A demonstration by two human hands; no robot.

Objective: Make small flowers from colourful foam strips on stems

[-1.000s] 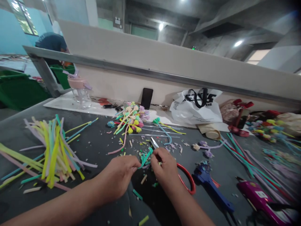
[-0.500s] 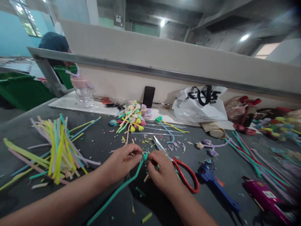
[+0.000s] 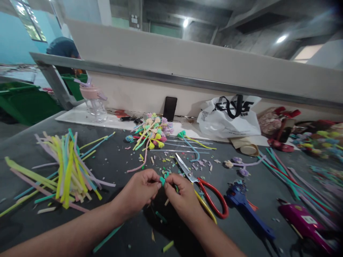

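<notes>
Two hands work at the near middle of the desk [image 3: 24,142]. Left hand [image 3: 139,191] and right hand [image 3: 182,198] are both pinched, fingertips closed on the end of one teal pipe cleaner [image 3: 162,180], which is held just above the desk between them.

Look of the piece: fuzzy, bright teal, the gripped end bent into a small tight curl. The rest passes under the left wrist and shows again as a straight length toward the near edge.

Progress, as a judgement: the curl seems only begun. It is small against the full heads of the finished flowers [image 3: 153,131] heaped farther back, and most of the stem is uncoiled. A big pile of loose pipe cleaners [image 3: 64,164] lies well to the left, unshaped.

Red-handled scissors [image 3: 187,172] lie just beside the right hand, not held. Cut scraps [image 3: 167,165] litter the desk beyond the fingers.
</notes>
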